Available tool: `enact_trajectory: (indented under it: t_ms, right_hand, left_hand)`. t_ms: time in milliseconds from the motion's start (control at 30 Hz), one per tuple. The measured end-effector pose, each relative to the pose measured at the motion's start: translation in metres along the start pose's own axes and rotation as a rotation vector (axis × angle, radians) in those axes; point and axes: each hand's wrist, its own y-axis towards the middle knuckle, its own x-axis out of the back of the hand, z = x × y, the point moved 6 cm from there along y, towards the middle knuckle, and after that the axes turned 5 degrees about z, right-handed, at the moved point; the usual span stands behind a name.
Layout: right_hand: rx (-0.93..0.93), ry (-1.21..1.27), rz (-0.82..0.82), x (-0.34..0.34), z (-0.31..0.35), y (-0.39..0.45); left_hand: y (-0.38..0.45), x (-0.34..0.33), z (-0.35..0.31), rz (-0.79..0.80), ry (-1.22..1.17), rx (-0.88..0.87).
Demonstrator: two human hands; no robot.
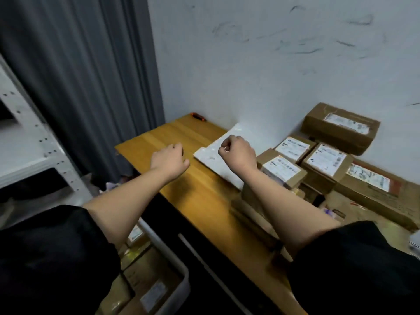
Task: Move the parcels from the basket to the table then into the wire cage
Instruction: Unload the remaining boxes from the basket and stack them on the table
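Note:
A flat white parcel (212, 159) lies on the wooden table (181, 137) against the wall. My right hand (237, 151) hovers just above it with its fingers curled into a loose fist, and nothing shows in its grip. My left hand (170, 159) hangs over the bare wood to the left of the parcel, fingers drooping and holding nothing. Several brown cardboard parcels (326, 159) with white labels are piled on the table's right side. The grey basket (183, 285) sits low at the bottom left with more parcels (154, 295) inside. No wire cage is in view.
A grey curtain (91, 76) hangs behind the table's left end, with a white metal shelf (34, 142) further left. A small orange-and-black object (198, 117) lies at the table's far corner. The scuffed white wall (272, 64) bounds the table's back.

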Motion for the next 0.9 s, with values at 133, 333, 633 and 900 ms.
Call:
enact_trajectory:
  t_ms: [133,333,633,900]
  right_hand:
    - [0.067,-0.006,0.114,-0.058,0.037,-0.011]
    - [0.165,-0.081,0.349,-0.164,0.096,-0.032]
    - [0.165,-0.192,0.558,-0.313,0.173,-0.059]
    - [-0.155,-0.205,0.782,-0.477,0.167,-0.11]
  left_hand:
    - [-0.038,-0.015,0.072,0.05,0.037,0.116]
    - [-0.094,-0.037,0.19,0.107,0.061,0.306]
    - [-0.138,-0.102,0.353,0.278,-0.005,0.476]
    - [-0.142,-0.228,0.451,0.568,-0.197,0.381]
